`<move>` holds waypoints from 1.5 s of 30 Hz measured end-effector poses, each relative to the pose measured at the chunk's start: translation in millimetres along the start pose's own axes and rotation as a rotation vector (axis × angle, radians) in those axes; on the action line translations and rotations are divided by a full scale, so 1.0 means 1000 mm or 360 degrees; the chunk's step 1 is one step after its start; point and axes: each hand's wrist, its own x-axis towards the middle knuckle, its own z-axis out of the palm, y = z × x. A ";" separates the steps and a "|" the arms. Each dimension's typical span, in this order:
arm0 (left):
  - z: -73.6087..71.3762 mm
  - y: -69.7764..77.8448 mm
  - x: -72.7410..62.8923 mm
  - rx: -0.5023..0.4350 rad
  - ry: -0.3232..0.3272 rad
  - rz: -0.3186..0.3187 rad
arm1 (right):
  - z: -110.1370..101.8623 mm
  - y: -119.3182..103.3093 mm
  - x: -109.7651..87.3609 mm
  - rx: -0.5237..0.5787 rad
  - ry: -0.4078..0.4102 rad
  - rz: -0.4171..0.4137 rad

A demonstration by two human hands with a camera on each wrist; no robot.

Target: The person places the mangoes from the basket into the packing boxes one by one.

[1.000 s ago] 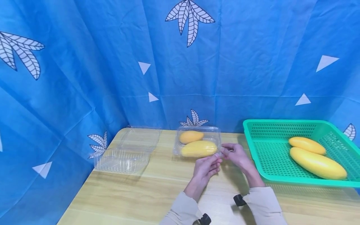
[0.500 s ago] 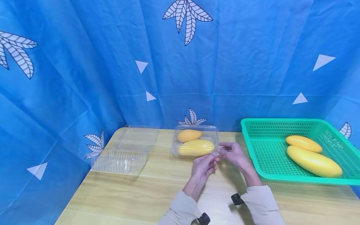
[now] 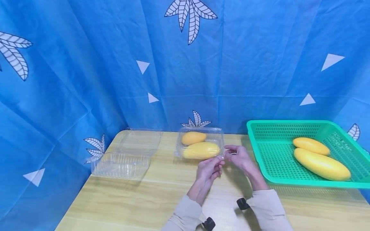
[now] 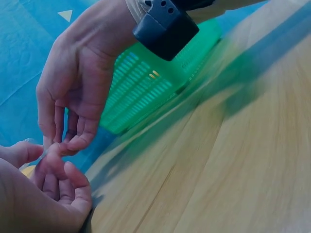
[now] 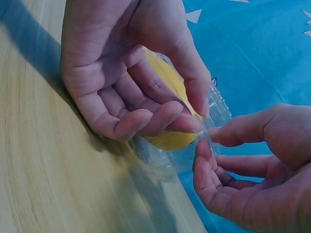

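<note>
- My left hand [image 3: 207,170] and right hand [image 3: 240,158] pinch the clear box [image 3: 211,138] by its near right corner, likely for fingertip control.
- It rests on the counter [image 3: 130,199], fruits [image 3: 201,150] inside probably weighting it.

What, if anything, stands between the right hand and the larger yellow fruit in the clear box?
The clear box does: the right hand is outside, by the box's near right corner; the larger yellow fruit is inside.
</note>
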 end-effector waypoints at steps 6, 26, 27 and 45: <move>-0.002 0.003 -0.003 0.0028 -0.0063 0.0012 | 0.000 -0.002 0.000 0.0018 -0.0011 -0.0020; -0.036 0.055 -0.047 0.1319 -0.0529 0.0686 | -0.007 -0.002 0.001 0.0115 -0.0004 -0.0021; -0.039 0.059 -0.050 0.1404 -0.0527 0.0746 | -0.006 -0.002 0.001 0.0121 0.0000 -0.0019; -0.124 0.187 -0.093 0.2206 0.0014 0.1180 | 0.007 -0.001 0.001 0.0359 0.0009 0.0015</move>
